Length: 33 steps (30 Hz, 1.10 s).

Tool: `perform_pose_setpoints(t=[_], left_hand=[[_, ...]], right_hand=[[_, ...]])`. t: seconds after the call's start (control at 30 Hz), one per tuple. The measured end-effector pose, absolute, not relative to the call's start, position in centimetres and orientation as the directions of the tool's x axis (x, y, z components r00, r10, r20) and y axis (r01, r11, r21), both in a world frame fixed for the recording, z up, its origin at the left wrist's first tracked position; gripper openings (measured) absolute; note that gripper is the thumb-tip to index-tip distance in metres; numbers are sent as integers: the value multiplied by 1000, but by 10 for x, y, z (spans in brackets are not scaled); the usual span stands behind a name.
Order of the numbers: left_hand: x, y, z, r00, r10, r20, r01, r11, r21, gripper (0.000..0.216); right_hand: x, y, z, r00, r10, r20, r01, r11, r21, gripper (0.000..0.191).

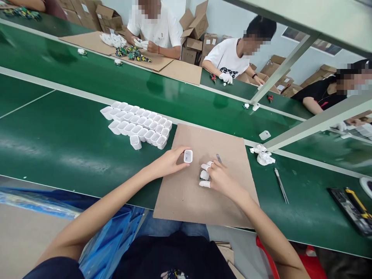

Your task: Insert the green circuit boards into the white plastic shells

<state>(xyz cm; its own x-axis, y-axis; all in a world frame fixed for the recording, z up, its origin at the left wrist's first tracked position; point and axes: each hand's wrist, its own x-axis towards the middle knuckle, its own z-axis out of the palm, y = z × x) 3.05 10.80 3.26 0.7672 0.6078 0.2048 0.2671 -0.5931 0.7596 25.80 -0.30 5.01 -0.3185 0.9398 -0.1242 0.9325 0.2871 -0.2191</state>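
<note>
My left hand (171, 159) is closed on a small white plastic casing (188, 155), held open side up just over a brown cardboard mat (200, 201). My right hand (216, 176) rests on the mat beside it, fingers curled, with white finger cots on several fingertips. A thin metal tool (219, 158) pokes out from between its fingers, and a small dark part under the fingertips is mostly hidden. A cluster of several more white casings (138, 124) stands in rows on the green table to the left of the mat.
A crumpled white glove (263, 155), a single white casing (264, 135) and metal tweezers (281, 185) lie right of the mat. A dark tray with a yellow tool (353, 207) sits far right. A slanted metal frame post (316, 122) crosses above. Other people work across the table.
</note>
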Motion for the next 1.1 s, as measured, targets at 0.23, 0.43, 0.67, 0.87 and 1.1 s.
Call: perform_pose_setpoints(t=[0.23,0.43,0.67,0.87,1.1], left_hand=[[58,116,43,733,582,351,159,-648,745,39],[53,96,32,703,593,393,103,-631,769,41],[59,81,23,737,499,456,21,-691,723,51],[60,75,24,736,427,524,-68,-724,686,59],[62,71,27,747,424,512,-31,-747,664,58]], right_hand=[[261,1,55,-270,963,6,891,253,-377,14],[279,-2,48,-42,932,361,485,335,-808,25],[264,-19,34,-5,897,442,253,428,-867,38],[250,-28,42,-75,797,599,414,571,-709,54],[249,-29,43,-95,771,630,486,588,-646,58]])
